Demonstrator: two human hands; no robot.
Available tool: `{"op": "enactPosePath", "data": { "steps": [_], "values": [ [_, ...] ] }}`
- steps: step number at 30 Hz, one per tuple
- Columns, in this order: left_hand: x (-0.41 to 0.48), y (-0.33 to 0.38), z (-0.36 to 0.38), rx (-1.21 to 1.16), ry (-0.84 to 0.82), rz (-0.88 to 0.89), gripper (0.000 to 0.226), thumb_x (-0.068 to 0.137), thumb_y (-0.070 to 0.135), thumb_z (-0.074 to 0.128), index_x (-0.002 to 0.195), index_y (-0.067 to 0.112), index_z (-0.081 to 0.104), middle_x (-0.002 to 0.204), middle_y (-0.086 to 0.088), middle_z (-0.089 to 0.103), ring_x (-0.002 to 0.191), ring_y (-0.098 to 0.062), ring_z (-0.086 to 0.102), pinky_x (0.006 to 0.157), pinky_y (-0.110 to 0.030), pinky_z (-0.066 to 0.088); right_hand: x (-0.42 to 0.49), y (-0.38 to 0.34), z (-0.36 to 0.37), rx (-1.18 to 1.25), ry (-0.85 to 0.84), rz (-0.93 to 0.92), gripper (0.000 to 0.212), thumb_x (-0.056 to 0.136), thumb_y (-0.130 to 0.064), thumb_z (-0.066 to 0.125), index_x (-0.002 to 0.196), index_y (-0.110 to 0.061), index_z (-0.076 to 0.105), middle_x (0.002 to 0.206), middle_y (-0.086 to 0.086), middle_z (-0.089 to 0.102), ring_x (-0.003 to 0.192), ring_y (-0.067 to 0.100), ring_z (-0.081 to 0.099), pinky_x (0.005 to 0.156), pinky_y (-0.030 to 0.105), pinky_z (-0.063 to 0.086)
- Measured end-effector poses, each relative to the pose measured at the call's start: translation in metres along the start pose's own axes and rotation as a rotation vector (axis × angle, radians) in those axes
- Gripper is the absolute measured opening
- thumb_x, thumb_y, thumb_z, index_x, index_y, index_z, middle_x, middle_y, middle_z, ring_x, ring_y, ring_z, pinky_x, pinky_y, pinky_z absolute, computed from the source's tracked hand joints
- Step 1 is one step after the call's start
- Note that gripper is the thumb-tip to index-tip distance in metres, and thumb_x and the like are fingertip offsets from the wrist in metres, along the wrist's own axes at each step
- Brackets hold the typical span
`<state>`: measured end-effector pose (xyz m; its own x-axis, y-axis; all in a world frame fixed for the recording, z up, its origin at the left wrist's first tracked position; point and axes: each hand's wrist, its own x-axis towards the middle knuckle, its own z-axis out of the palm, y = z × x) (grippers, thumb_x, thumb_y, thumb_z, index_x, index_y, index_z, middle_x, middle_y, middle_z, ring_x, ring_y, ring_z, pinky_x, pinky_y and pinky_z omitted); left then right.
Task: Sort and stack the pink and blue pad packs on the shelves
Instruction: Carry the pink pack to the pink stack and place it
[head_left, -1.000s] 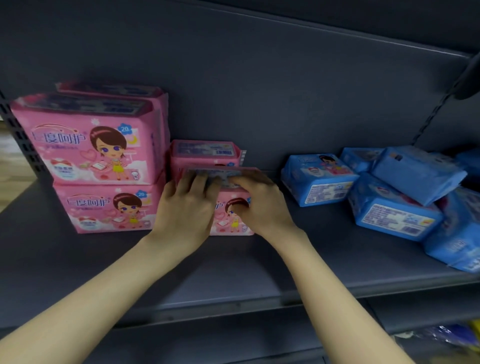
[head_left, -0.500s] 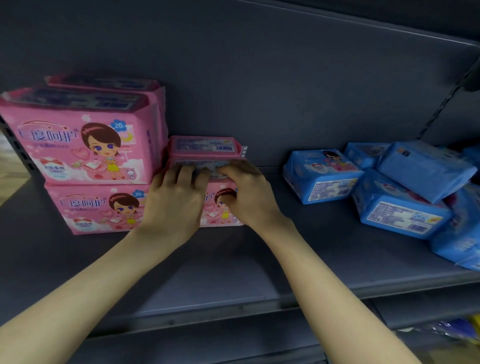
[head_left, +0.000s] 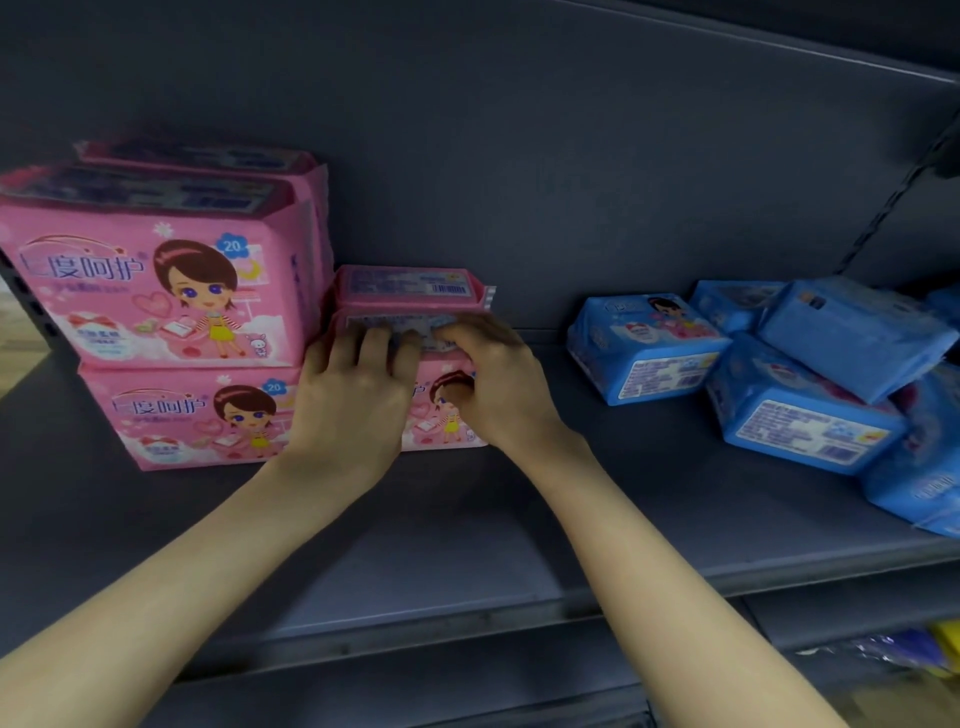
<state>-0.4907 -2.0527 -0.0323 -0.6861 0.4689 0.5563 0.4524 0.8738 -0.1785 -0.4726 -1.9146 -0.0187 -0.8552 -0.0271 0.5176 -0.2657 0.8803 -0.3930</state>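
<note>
Packs in pink are mostly in place at the left of the shelf (head_left: 467, 545). Two of them make a pink stack (head_left: 156, 291), one on top of the other, with more pink showing behind the top one. Just beside the stack, on its right, stands the pink pack (head_left: 447, 415) that both hands are on. A second small pack (head_left: 410, 286) sits close behind it. The left hand (head_left: 353, 400) lies on the front of the pink pack with its fingers hooked over the top edge. The right hand (head_left: 498, 384) has a pinching grip, with fingers bent on top and the thumb on the front. So this pack looks like it is being set straight next to the stack. The blue packs (head_left: 800, 410) are well apart on the right side, and they are not neat. One stands up nearest the middle, and the others lie tipped and piled on each other. I think the pink side is nearly done and the blue side is all left to do.
</note>
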Motion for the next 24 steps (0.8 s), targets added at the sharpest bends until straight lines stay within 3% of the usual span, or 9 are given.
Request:
{"op": "enactPosePath", "data": {
  "steps": [11, 16, 24],
  "values": [
    [0.002, 0.002, -0.004, 0.059, -0.063, 0.020, 0.058, 0.045, 0.003, 0.080, 0.100, -0.005, 0.065, 0.086, -0.026, 0.062, 0.076, -0.044, 0.062, 0.071, -0.049, 0.051, -0.001, -0.004, 0.004, -0.012, -0.016, 0.049, 0.043, 0.069, 0.004, 0.071, 0.110, -0.002, 0.062, 0.117, 0.012, 0.061, 0.117, 0.031, 0.049, 0.092, 0.035, 0.043],
    [0.002, 0.004, -0.008, 0.082, -0.119, 0.003, 0.066, 0.038, 0.001, 0.084, 0.099, -0.008, 0.063, 0.085, -0.030, 0.061, 0.077, -0.047, 0.061, 0.070, -0.051, 0.051, -0.006, -0.009, 0.000, -0.029, -0.052, 0.114, 0.052, 0.078, -0.001, 0.064, 0.128, -0.008, 0.052, 0.134, 0.010, 0.048, 0.129, 0.028, 0.032, 0.104, 0.023, 0.020],
    [0.003, 0.004, -0.015, 0.109, -0.250, -0.046, 0.065, 0.045, 0.005, 0.084, 0.105, -0.007, 0.061, 0.092, -0.030, 0.060, 0.087, -0.047, 0.060, 0.078, -0.052, 0.049, -0.006, -0.012, -0.002, -0.012, -0.092, 0.121, 0.053, 0.082, -0.001, 0.059, 0.133, -0.010, 0.047, 0.137, 0.010, 0.044, 0.131, 0.029, 0.027, 0.106, 0.028, 0.023]
  ]
}}
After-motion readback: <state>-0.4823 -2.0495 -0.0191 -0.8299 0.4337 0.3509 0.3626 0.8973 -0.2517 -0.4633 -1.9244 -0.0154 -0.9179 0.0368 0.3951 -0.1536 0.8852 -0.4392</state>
